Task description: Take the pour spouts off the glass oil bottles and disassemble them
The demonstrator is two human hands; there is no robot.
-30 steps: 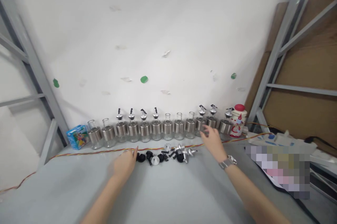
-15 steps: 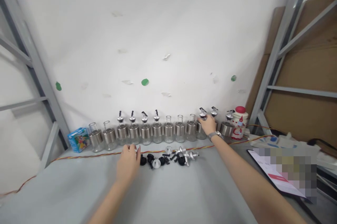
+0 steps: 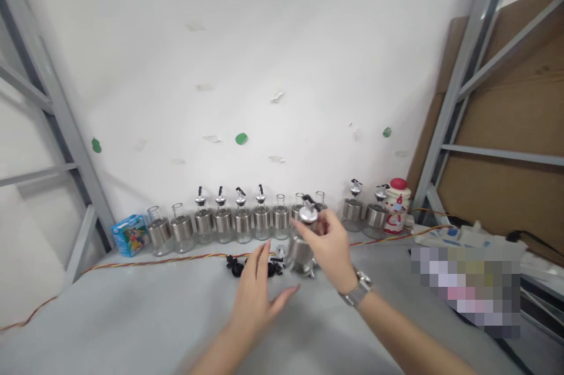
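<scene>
My right hand (image 3: 333, 250), with a metal watch at its wrist, grips a glass oil bottle (image 3: 302, 253) by its upper part. That bottle has a steel band and a silver pour spout (image 3: 308, 214) with a black flap, and is held upright above the table, in front of the row. My left hand (image 3: 257, 288) is open just left of it, thumb and fingers apart, touching nothing that I can see. Behind the left fingers lie loose black stopper parts (image 3: 237, 269), partly covered. Silver spout parts (image 3: 312, 273) show under the held bottle.
Along the wall stand several similar bottles, some with spouts (image 3: 242, 221), some with bare necks (image 3: 182, 225). A blue box (image 3: 131, 235) ends the row at left, a red-capped bottle (image 3: 397, 210) at right. A twisted cable (image 3: 163, 260) crosses the grey table (image 3: 132, 316). A power strip (image 3: 467, 237) lies right.
My right hand has lifted the spouted bottle out of the row and brought it forward and left. My left hand has moved right and toward me, opening its fingers.
</scene>
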